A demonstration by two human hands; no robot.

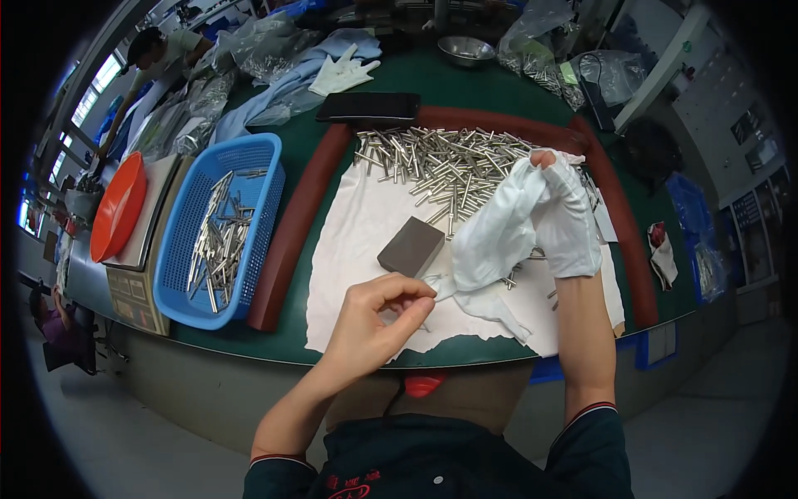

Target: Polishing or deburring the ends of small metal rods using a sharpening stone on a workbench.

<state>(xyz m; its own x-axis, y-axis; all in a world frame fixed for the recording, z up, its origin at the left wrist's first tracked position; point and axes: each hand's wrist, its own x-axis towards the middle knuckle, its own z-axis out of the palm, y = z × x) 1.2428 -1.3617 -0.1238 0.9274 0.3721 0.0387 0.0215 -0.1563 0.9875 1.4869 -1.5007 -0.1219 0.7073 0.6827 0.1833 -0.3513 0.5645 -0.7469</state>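
My left hand (366,324) is closed in a pinch on one end of a white cloth (495,237), left of centre at the near side. The cloth stretches up to my right hand (567,212), which wears a white glove with a bare fingertip poking out at the top. Its bent fingers appear to grip the cloth's upper part, though fabric hides most of them. Beyond and under the cloth lies a heap of small shiny metal pins (453,170). A dark grey-brown block (411,247) sits on the pale work cloth (349,274), just beyond my left hand.
Red-brown padded rails (291,233) border the work cloth. A blue basket (177,258) of metal pins stands left, beside an orange bowl (119,208). A black phone (368,107), white glove (344,71) and metal bowl (465,51) lie farther back. Another person (162,54) is far left.
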